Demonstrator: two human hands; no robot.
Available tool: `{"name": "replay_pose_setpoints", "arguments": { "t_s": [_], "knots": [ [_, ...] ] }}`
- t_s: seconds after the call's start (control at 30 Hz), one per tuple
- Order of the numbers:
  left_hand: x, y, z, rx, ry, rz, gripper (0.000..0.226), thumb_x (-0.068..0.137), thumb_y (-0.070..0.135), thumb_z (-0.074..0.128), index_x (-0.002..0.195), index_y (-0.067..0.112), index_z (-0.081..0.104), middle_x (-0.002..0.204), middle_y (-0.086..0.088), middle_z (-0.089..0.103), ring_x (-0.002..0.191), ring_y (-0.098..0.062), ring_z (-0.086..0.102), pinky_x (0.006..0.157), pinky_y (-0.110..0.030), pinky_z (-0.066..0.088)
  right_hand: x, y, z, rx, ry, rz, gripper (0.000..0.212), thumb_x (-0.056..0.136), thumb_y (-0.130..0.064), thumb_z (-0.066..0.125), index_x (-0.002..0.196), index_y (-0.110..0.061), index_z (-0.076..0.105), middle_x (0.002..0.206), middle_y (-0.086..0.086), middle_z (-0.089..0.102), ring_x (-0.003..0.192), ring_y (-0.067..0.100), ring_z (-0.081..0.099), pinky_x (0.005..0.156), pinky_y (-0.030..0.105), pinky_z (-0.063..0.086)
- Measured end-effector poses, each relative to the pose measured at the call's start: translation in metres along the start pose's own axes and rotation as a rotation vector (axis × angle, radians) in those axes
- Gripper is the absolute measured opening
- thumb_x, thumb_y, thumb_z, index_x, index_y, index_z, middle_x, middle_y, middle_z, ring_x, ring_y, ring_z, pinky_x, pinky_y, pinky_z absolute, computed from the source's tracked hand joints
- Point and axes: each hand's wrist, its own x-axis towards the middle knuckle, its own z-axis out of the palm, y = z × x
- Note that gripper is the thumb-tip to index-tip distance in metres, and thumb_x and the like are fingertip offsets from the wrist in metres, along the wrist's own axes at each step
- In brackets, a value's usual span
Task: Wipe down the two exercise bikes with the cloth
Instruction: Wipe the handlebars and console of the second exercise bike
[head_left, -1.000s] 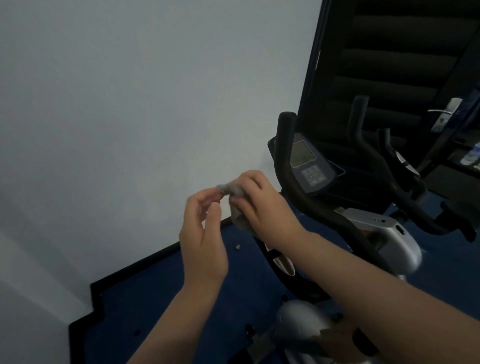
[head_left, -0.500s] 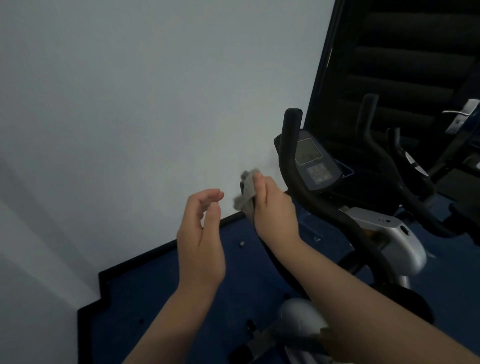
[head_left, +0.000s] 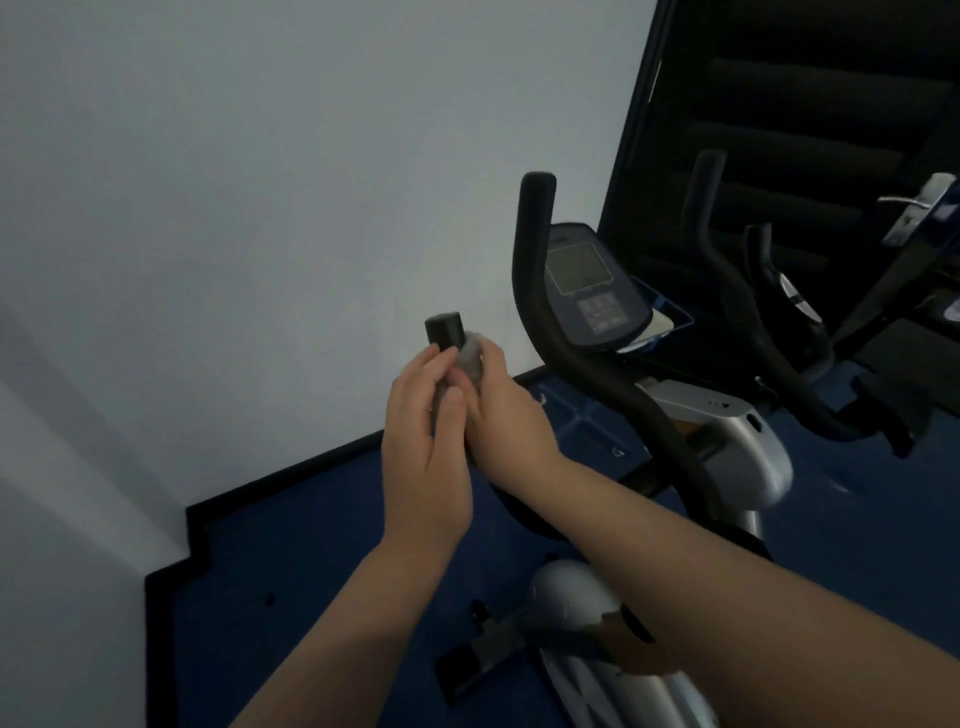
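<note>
Your right hand (head_left: 506, 410) holds the grey cloth (head_left: 471, 358) bunched against the upper part of the near bike's left handlebar (head_left: 443, 328), fingers curled so the cloth is pressed onto the bar just below its black end cap. Your left hand (head_left: 423, 441) sits on the other side of that same bar, fingers bent around it and touching the cloth, so the grip of both hands closes on the bar from either side; how far the left fingers wrap behind it cannot be told. The right handlebar (head_left: 535, 249) of the near bike rises free just beside your hands, with the console (head_left: 589, 286) and its grey screen behind it. The silver body (head_left: 727, 441) of the near bike lies below and to the right, above the blue floor (head_left: 311, 545). A second bike (head_left: 769, 291), dark and partly cut off, stands further right, well apart from both hands. A plain white wall (head_left: 260, 208) fills the left.
</note>
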Motion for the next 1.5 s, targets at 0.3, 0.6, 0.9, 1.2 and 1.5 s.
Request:
{"name": "replay_pose_setpoints", "arguments": {
  "t_s": [0.3, 0.6, 0.9, 1.2, 1.5],
  "knots": [
    [-0.018, -0.022, 0.025, 0.187, -0.215, 0.097, 0.047, 0.101, 0.033, 0.028, 0.144, 0.019, 0.037, 0.151, 0.026, 0.019, 0.146, 0.000, -0.004, 0.118, -0.022, 0.008, -0.046, 0.051, -0.055, -0.404, -0.593, -0.168, 0.034, 0.099, -0.049, 0.030, 0.102, -0.016, 0.035, 0.073, -0.005, 0.049, 0.063, 0.010, 0.049, 0.055, 0.030, 0.036],
    [-0.015, -0.035, 0.022, 0.680, -0.244, 0.253, 0.051, 0.100, 0.033, 0.024, 0.147, 0.016, 0.031, 0.160, 0.002, 0.012, 0.146, -0.011, -0.014, 0.119, -0.038, 0.002, -0.027, 0.079, -0.124, -0.799, -0.902, -0.390, 0.016, 0.099, -0.041, 0.039, 0.109, -0.029, 0.043, 0.105, -0.005, 0.053, 0.105, 0.014, 0.051, 0.110, 0.037, 0.025],
    [-0.009, -0.031, 0.012, 0.649, -0.402, 0.253, 0.056, 0.098, 0.045, 0.022, 0.151, 0.033, 0.010, 0.156, 0.012, -0.019, 0.142, -0.008, -0.026, 0.117, -0.039, -0.008, -0.044, 0.066, -0.098, -0.833, -0.790, -0.370, 0.024, 0.097, -0.048, 0.038, 0.092, -0.025, 0.034, 0.091, -0.005, 0.043, 0.085, 0.015, 0.041, 0.077, 0.032, 0.030],
    [0.052, -0.018, -0.025, 0.404, -0.480, 0.350, 0.051, 0.101, 0.025, 0.033, 0.150, 0.014, 0.025, 0.158, 0.008, 0.015, 0.148, -0.008, 0.004, 0.118, -0.022, 0.005, -0.068, 0.049, -0.050, -0.659, -0.424, -0.167, 0.033, 0.096, -0.055, 0.021, 0.084, -0.028, 0.035, 0.073, -0.010, 0.046, 0.063, 0.008, 0.042, 0.068, 0.030, 0.023],
    [0.092, -0.012, -0.053, 0.056, -0.655, 0.206, 0.040, 0.101, 0.023, 0.032, 0.135, 0.015, 0.052, 0.140, 0.009, 0.052, 0.134, -0.001, 0.041, 0.106, -0.013, 0.032, -0.062, 0.008, 0.020, -0.651, 0.228, 0.184, 0.026, 0.094, -0.049, 0.031, 0.101, -0.024, 0.032, 0.079, -0.004, 0.047, 0.067, 0.018, 0.049, 0.056, 0.033, 0.039]
  ]
}}
